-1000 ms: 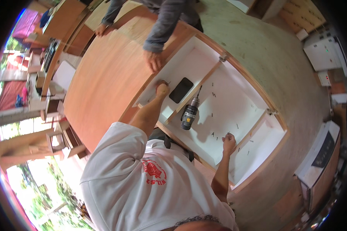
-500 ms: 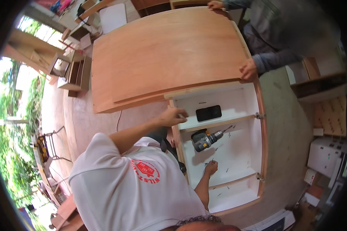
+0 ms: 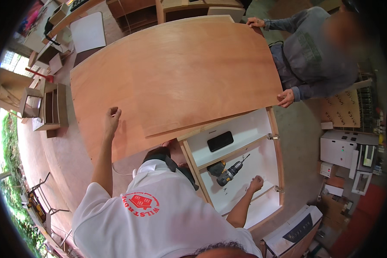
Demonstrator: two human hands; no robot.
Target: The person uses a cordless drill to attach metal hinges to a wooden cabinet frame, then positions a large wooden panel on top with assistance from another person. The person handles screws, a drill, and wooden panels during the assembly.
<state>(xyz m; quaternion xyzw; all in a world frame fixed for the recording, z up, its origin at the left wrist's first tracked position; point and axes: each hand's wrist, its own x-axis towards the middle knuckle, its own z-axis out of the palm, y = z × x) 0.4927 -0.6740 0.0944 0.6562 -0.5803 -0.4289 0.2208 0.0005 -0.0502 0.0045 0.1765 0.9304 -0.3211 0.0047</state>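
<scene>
My left hand (image 3: 112, 118) is over the left part of a large brown plywood panel (image 3: 180, 69), its fingers loosely bent and apart, with nothing visible in them. Over a white-lined, wood-framed cabinet (image 3: 271, 124) lying on its back, my right hand (image 3: 256, 184) is closed; whatever its fingers may hold is too small to make out. Up and left of that hand, a cordless drill (image 3: 230, 173) rests inside the middle compartment, bit pointing up and right. A few small screws (image 3: 226, 191) lie near it. The far compartment holds a black phone (image 3: 220, 141).
A co-worker (image 3: 307, 60) stands at the panel's right end, both hands at its edge. Metal hinges (image 3: 272, 136) jut from the cabinet's right side. Small wooden shelf units (image 3: 51, 107) stand at left, a cardboard box (image 3: 294, 232) at lower right.
My left hand has moved from beside the phone, leftward and up over the panel. My right hand has shifted right within the cabinet. The whole view has turned and shifted.
</scene>
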